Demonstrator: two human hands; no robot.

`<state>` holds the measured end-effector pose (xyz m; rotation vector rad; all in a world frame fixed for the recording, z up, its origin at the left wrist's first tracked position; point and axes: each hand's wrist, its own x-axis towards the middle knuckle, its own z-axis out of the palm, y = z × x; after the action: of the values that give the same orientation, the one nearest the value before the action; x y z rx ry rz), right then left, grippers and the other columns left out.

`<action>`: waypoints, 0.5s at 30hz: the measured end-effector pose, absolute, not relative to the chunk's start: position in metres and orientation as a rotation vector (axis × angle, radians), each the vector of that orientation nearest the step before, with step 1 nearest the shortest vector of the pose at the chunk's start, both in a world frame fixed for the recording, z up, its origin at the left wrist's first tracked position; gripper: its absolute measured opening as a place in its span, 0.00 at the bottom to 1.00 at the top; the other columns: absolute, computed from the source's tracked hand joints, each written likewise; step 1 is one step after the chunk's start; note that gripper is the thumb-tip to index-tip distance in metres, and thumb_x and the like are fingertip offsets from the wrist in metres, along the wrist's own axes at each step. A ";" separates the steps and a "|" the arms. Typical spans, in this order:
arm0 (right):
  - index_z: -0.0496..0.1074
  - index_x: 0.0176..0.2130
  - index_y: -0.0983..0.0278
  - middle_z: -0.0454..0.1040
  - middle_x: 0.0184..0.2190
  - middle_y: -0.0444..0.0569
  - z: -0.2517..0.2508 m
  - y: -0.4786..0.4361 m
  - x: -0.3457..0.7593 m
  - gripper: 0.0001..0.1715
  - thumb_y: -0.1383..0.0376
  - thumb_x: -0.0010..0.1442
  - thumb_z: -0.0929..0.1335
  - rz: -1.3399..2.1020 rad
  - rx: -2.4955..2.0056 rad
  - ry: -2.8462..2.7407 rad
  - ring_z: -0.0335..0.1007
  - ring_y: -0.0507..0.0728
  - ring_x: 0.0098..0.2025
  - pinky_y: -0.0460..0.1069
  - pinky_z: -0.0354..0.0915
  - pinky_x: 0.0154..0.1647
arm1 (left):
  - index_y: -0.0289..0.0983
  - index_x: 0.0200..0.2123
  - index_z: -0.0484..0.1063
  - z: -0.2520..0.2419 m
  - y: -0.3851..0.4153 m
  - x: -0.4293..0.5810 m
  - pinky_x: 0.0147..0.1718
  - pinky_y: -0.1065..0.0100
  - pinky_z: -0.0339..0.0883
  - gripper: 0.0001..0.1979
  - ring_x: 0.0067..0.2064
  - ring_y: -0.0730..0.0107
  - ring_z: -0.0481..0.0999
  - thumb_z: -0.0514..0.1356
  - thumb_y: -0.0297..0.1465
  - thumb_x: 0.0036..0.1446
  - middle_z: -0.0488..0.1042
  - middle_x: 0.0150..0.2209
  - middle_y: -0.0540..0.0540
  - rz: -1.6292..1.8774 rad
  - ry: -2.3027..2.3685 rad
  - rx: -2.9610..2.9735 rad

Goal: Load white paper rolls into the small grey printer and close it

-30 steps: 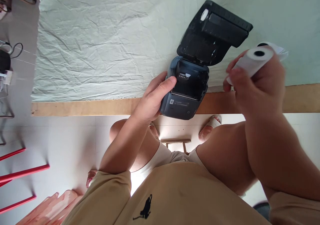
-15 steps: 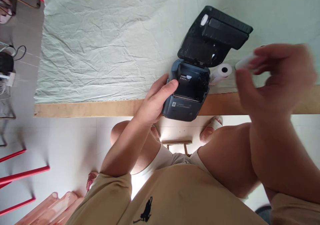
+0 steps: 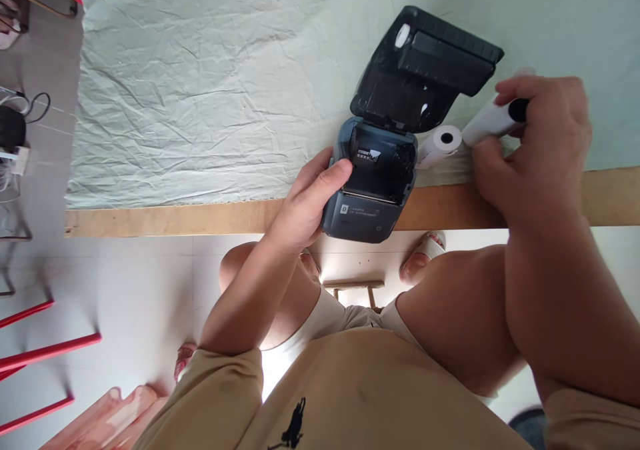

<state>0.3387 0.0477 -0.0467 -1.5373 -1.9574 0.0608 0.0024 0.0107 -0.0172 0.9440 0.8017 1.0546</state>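
Note:
My left hand [image 3: 311, 200] grips the left side of a dark portable label printer [image 3: 363, 218], its thumb over the rim of the paper bay. The printer is tilted over the table's front edge. Its black lid [image 3: 430, 67] is swung open away from me, and no roll shows in the bay. My right hand [image 3: 547, 147] has its fingers and thumb around a larger white paper roll [image 3: 489, 122] with a dark core. Between that roll and the printer lies a smaller white paper roll [image 3: 439, 147], its dark core hole towards me.
A pale green cloth [image 3: 210, 90] covers the table, with a bare wooden edge [image 3: 175, 220] along the front. Red bars [image 3: 55, 349] stand low at left. A small wooden stool [image 3: 353, 285] shows between my feet. Cables and a black item [image 3: 13, 125] are at far left.
My right hand has come down from a blurred reach and closed around the larger paper roll. My left hand and the printer have stayed nearly in place.

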 end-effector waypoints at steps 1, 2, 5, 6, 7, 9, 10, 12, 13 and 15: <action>0.74 0.69 0.56 0.71 0.62 0.58 -0.047 0.048 0.338 0.46 0.72 0.54 0.76 0.056 -1.575 -1.930 0.73 0.68 0.67 0.67 0.81 0.60 | 0.42 0.45 0.86 -0.017 0.011 0.003 0.42 0.60 0.82 0.21 0.43 0.55 0.89 0.71 0.54 0.69 0.89 0.42 0.45 1.055 0.805 0.951; 0.76 0.68 0.57 0.69 0.62 0.59 -0.047 0.048 0.336 0.42 0.69 0.55 0.77 0.050 -1.619 -1.894 0.72 0.69 0.68 0.66 0.81 0.57 | 0.42 0.45 0.86 -0.017 0.011 0.003 0.43 0.59 0.83 0.22 0.44 0.54 0.89 0.71 0.55 0.69 0.89 0.42 0.44 1.056 0.808 0.956; 0.75 0.69 0.58 0.69 0.59 0.58 -0.047 0.046 0.332 0.41 0.66 0.58 0.77 0.104 -1.684 -1.814 0.74 0.66 0.64 0.60 0.80 0.49 | 0.42 0.45 0.85 -0.017 0.011 0.003 0.43 0.58 0.83 0.24 0.45 0.52 0.90 0.70 0.58 0.69 0.90 0.42 0.44 1.055 0.814 0.966; 0.72 0.71 0.56 0.71 0.59 0.57 -0.046 0.044 0.331 0.44 0.67 0.58 0.76 0.165 -1.673 -1.824 0.76 0.63 0.60 0.58 0.79 0.46 | 0.42 0.45 0.85 -0.017 0.011 0.003 0.44 0.58 0.84 0.25 0.45 0.52 0.91 0.70 0.58 0.69 0.90 0.43 0.44 1.052 0.815 0.967; 0.68 0.74 0.55 0.73 0.60 0.55 -0.044 0.042 0.331 0.48 0.69 0.57 0.75 0.230 -1.659 -1.843 0.78 0.61 0.54 0.56 0.78 0.43 | 0.42 0.45 0.85 -0.017 0.011 0.003 0.44 0.58 0.84 0.25 0.46 0.51 0.91 0.70 0.59 0.69 0.90 0.43 0.44 1.049 0.817 0.967; 0.63 0.76 0.53 0.77 0.59 0.53 -0.041 0.040 0.330 0.52 0.72 0.57 0.74 0.307 -1.659 -1.880 0.78 0.57 0.46 0.56 0.78 0.44 | 0.42 0.46 0.85 -0.017 0.011 0.002 0.45 0.58 0.84 0.25 0.47 0.51 0.91 0.70 0.59 0.69 0.90 0.43 0.44 1.045 0.822 0.965; 0.64 0.75 0.53 0.78 0.58 0.52 -0.040 0.039 0.331 0.51 0.72 0.58 0.74 0.303 -1.676 -1.889 0.78 0.57 0.46 0.58 0.79 0.46 | 0.42 0.46 0.85 -0.017 0.011 0.002 0.44 0.58 0.84 0.25 0.47 0.51 0.91 0.70 0.59 0.69 0.90 0.43 0.44 1.047 0.825 0.966; 0.70 0.70 0.56 0.76 0.57 0.55 -0.039 0.040 0.331 0.43 0.67 0.59 0.77 0.236 -1.733 -1.875 0.80 0.61 0.53 0.61 0.80 0.50 | 0.42 0.45 0.86 -0.016 0.011 0.003 0.45 0.58 0.84 0.25 0.47 0.51 0.91 0.70 0.58 0.69 0.90 0.43 0.44 1.051 0.830 0.966; 0.73 0.68 0.57 0.75 0.58 0.56 -0.040 0.041 0.331 0.40 0.65 0.59 0.79 0.209 -1.751 -1.862 0.79 0.63 0.57 0.61 0.80 0.52 | 0.42 0.45 0.86 -0.015 0.011 0.003 0.45 0.58 0.84 0.25 0.47 0.51 0.91 0.70 0.59 0.69 0.90 0.43 0.44 1.050 0.835 0.965; 0.73 0.67 0.56 0.75 0.57 0.56 -0.040 0.041 0.330 0.42 0.63 0.56 0.81 0.218 -1.734 -1.832 0.79 0.64 0.57 0.61 0.80 0.51 | 0.42 0.46 0.85 -0.014 0.010 0.003 0.46 0.57 0.85 0.27 0.49 0.50 0.92 0.70 0.60 0.69 0.90 0.44 0.44 1.043 0.843 0.959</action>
<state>0.3297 0.0407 -0.0401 -1.7340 -1.8325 0.2178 0.0034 0.0102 -0.0138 0.9587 0.8428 1.0427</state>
